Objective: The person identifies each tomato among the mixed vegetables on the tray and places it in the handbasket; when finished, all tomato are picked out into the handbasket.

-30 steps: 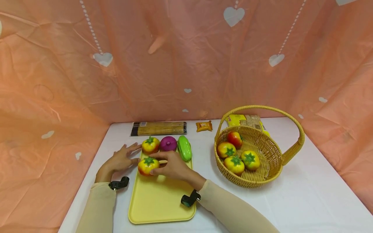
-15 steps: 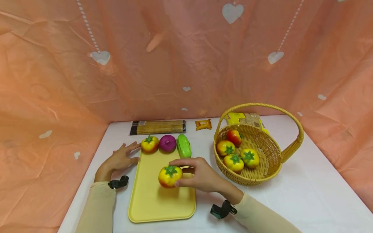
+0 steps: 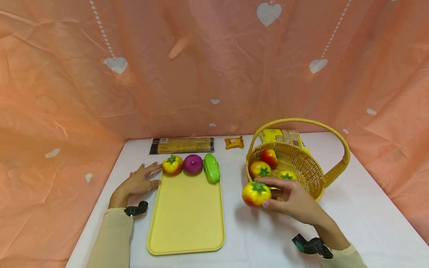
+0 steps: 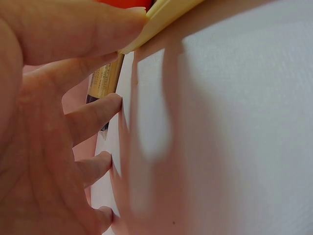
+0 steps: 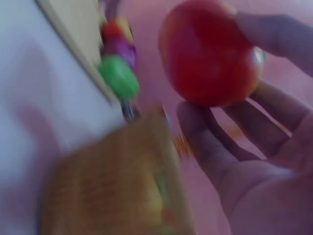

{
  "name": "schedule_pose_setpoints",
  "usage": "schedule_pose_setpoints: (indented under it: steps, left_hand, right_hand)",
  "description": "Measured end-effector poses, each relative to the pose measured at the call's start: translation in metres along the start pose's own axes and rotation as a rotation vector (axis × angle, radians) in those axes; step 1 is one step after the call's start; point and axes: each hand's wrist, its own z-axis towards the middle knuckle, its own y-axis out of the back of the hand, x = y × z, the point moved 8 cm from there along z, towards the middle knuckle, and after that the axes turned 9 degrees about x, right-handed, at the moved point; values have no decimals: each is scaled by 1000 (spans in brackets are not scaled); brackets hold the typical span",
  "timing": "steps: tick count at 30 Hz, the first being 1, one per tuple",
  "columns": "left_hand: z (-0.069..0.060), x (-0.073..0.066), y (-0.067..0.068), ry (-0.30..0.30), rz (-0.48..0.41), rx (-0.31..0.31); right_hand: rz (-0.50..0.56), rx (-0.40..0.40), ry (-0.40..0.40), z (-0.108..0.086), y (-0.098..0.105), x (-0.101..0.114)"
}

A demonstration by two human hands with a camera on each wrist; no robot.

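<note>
My right hand (image 3: 296,199) pinches a yellow-and-red tomato (image 3: 254,195) with a green leafy top between thumb and fingers. The tomato hangs in front of the near left rim of the wicker basket (image 3: 308,163). In the right wrist view its red underside (image 5: 210,54) shows above the blurred basket wall (image 5: 98,186). Inside the basket lie more such tomatoes (image 3: 259,169), partly hidden by the hand. My left hand (image 3: 135,184) lies at the left edge of the yellow tray (image 3: 187,219), fingers spread. In the left wrist view its thumb (image 4: 93,32) touches the tray rim (image 4: 166,17).
Along the tray's far end sit another tomato (image 3: 172,165), a purple onion-like vegetable (image 3: 193,165) and a green gourd-like vegetable (image 3: 212,168). Behind are a pack of thin sticks (image 3: 184,146), a small orange packet (image 3: 234,142) and a yellow bag (image 3: 272,134). The basket's tall handle (image 3: 301,121) arches overhead.
The right hand has lifted the tomato off the tray and carried it rightward to the basket's near left side. The left hand has stayed at the tray's left edge.
</note>
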Motion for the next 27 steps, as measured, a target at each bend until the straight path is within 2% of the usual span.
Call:
schedule_pose_setpoints:
  steps: [6,12,16,21,27]
  left_hand:
    - [1,-2,2,-32,26,-13]
    - [0,-2,2,-23,17,-9]
    - [-1,-2,1,-19,13,-6]
    - [-1,-2,0,-18,17,-13]
    - [-1,-2,0,-21,15,-15]
  right_hand:
    - [-132,-99,-97,-37,45,-10]
    - [-284,-155,-198,-59,72,-19]
    - [-406,-148,-222,-61,76,-21]
    - [-527,-123,-252,-52,78,-22]
    - [-656,-160,-302,-41,82,-28]
